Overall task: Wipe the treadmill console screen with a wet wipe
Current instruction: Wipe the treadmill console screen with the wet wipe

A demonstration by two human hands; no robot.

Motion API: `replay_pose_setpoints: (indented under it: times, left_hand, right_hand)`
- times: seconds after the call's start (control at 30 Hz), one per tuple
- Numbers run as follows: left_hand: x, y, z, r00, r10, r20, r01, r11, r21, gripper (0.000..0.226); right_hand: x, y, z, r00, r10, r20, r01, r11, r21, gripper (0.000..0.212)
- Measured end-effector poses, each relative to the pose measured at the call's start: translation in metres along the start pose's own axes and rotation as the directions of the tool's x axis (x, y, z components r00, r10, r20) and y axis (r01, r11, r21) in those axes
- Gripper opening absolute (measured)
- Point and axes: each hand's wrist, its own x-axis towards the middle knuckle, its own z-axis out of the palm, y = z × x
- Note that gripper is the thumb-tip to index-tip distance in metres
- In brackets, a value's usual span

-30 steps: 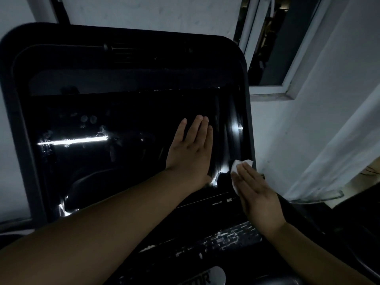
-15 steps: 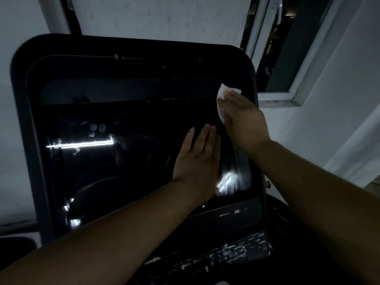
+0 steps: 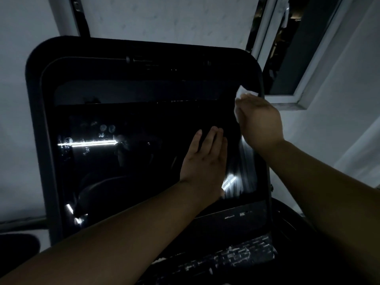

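Note:
The treadmill console screen (image 3: 127, 161) is a large dark glossy panel in a black frame, filling the middle of the view. My left hand (image 3: 203, 161) lies flat on its right half with straight fingers. My right hand (image 3: 259, 122) presses a white wet wipe (image 3: 242, 93) against the screen's upper right corner; only the wipe's top and left edge show past my fingers. Wet streaks (image 3: 244, 167) shine down the screen's right edge below that hand. Fingerprint smudges (image 3: 102, 129) and a bright light reflection mark the left part.
The console frame (image 3: 39, 124) stands against a white wall. An open window (image 3: 287, 58) is at the upper right, a white curtain (image 3: 362, 145) at the far right. Below the screen lies a dark panel with worn keys (image 3: 236, 258).
My right hand has swept the wipe from the screen's lower right edge up to its upper right corner, leaving wet streaks. My left hand has stayed flat on the glass.

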Motion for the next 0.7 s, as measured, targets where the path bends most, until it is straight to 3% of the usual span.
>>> replay_pose_setpoints:
  times: [0.2, 0.37, 0.5, 0.7]
  left_hand:
    - [0.001, 0.001, -0.003, 1.0, -0.002, 0.026, 0.002, 1.0, 0.0, 0.128]
    - [0.0, 0.0, -0.002, 1.0, -0.011, 0.011, 0.011, 1.0, -0.006, 0.127]
    - [0.0, 0.0, -0.002, 1.0, -0.008, 0.01, 0.008, 1.0, -0.015, 0.127]
    - [-0.001, 0.0, -0.001, 1.0, -0.003, 0.001, 0.003, 1.0, -0.027, 0.13]
  right_hand:
    - [0.001, -0.034, 0.0, 0.994, -0.067, 0.085, 0.059, 0.995, 0.085, 0.035]
    - [-0.005, -0.006, -0.002, 0.997, -0.042, 0.063, 0.039, 0.999, 0.038, 0.032]
    - [-0.01, 0.011, -0.007, 0.99, 0.0, 0.139, -0.001, 1.0, 0.004, 0.043]
    - [-0.056, -0.002, -0.019, 0.979, -0.013, 0.205, 0.004, 0.999, 0.042, 0.037]
